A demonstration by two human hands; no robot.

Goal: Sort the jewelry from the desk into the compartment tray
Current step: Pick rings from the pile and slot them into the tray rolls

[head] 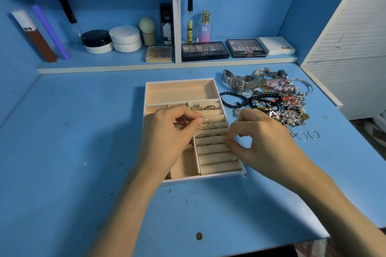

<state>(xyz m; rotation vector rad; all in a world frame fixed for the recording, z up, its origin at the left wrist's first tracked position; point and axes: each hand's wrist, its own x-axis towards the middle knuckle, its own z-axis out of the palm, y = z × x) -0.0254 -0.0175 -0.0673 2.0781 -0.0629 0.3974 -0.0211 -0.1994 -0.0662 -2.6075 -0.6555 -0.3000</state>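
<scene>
L hand (167,131) pinches thin silver ring (204,122) over beige compartment tray (179,92); R hand (261,137) curled at padded ring rolls (217,151), hold unclear. Next, likely: press ring into slot.

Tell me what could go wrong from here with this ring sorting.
1. The left hand only pinches the thin ring at its edge; it may slip and drop into the wrong compartment of the tray.
2. The right hand sits close to the jewelry pile; pulling back might drag pieces or the loose rings.
</scene>
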